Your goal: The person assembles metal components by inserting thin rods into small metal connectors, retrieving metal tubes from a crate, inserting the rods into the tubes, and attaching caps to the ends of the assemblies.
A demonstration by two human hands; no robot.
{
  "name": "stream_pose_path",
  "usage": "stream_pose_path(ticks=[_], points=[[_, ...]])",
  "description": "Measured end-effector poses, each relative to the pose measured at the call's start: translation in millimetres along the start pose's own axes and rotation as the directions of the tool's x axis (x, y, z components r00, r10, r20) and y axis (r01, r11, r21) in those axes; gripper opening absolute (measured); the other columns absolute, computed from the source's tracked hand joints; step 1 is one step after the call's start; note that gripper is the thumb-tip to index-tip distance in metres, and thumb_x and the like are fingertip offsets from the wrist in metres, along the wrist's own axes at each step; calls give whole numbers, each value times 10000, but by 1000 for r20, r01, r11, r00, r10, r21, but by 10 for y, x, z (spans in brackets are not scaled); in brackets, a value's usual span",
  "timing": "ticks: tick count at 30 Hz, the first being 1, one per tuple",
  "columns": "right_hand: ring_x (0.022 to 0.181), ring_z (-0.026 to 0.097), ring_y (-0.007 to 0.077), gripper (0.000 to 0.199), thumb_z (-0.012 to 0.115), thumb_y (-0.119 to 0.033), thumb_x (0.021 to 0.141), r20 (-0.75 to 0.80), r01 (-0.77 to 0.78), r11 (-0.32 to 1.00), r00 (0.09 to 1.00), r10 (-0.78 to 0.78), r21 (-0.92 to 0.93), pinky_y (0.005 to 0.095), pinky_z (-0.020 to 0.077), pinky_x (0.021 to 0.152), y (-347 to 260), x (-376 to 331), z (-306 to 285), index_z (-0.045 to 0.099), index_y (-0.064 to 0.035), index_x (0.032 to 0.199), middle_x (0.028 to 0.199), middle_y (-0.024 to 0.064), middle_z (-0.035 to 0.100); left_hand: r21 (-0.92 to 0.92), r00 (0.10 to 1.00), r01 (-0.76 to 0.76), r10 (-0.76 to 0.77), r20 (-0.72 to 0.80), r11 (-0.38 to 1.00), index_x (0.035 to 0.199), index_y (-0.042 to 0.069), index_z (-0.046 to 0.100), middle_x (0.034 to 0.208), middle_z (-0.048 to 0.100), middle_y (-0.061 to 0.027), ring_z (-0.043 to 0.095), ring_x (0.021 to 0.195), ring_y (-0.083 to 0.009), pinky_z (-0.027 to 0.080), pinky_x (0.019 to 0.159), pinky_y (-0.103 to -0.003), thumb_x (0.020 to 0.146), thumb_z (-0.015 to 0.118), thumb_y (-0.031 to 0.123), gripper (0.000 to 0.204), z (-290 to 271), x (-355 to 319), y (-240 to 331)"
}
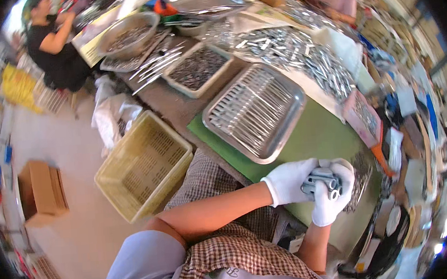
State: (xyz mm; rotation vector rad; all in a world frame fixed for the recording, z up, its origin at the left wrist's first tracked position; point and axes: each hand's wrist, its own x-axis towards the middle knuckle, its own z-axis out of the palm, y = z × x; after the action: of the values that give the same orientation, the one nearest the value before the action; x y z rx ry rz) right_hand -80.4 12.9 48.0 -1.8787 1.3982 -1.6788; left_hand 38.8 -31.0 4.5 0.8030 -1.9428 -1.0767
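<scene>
The white-gloved left hand (291,182) and white-gloved right hand (327,205) are squeezing shiny grey metal pieces (321,179) with round ends; loosening fingers could be dropping some.

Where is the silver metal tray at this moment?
In the head view, just right of centre, the silver metal tray lies on the green mat, near the left hand.

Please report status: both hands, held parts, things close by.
Left hand and right hand gripping grey tubular parts together. Loose thin pieces to the right. Metal tray ahead, leftward.
</scene>
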Motion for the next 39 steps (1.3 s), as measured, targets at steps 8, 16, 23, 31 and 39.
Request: stream_pose_path(ticks=[8,16,23,31,39], points=[[900,609,254,341,538,-34,738,-50,-199,795,960,277,573,399,519,836,53,49,60,523,-33,1079,1063,125,521,93,998,50,-47,-34,994,1140,78,381,748,636,-181,626,640,-415,509,553,-484,723,730,254,572,89,-53,-44],[1231,495,332,845,719,-620,731,-41,-275,872,947,317,404,468,410,1027,-327,-148,78,452,-57,1302,1381,224,437,-260,996,-90,84,-36,961,1172,78,403,858,636,-181,643,736,-406,530,644,-453,727,735,206,570,-131,-326,-7],[1243,492,257,478,501,-126,912,313,-314,920,920,235,232,384,358,1074,-341,673,467,423,53,1348,1346,187,504,-824,988,85,-156,-4,560,1285,63,466,1272,514,-135,545,1148,-217,471,976,-356,978,460,292,383,-864,-718,-104],[1010,610,363,450,647,-245,841,528,170,834,833,163,-525,415,477,893,270,1059,1534,557,-84,1252,1079,191,658,-455,914,14,-195,-355,890,1075,16,526,874,636,-97,644,719,-184,551,596,-299,957,504,271,282,-965,-1008,-827],[1007,643,296,485,687,-200,822,636,37,838,670,383,-545,370,493,888,316,1301,1786,559,-96,1278,1094,179,663,-522,865,64,-308,-396,851,1170,131,502,1000,611,-89,638,879,-266,569,747,-431,960,515,414,353,-954,-1066,-836]])
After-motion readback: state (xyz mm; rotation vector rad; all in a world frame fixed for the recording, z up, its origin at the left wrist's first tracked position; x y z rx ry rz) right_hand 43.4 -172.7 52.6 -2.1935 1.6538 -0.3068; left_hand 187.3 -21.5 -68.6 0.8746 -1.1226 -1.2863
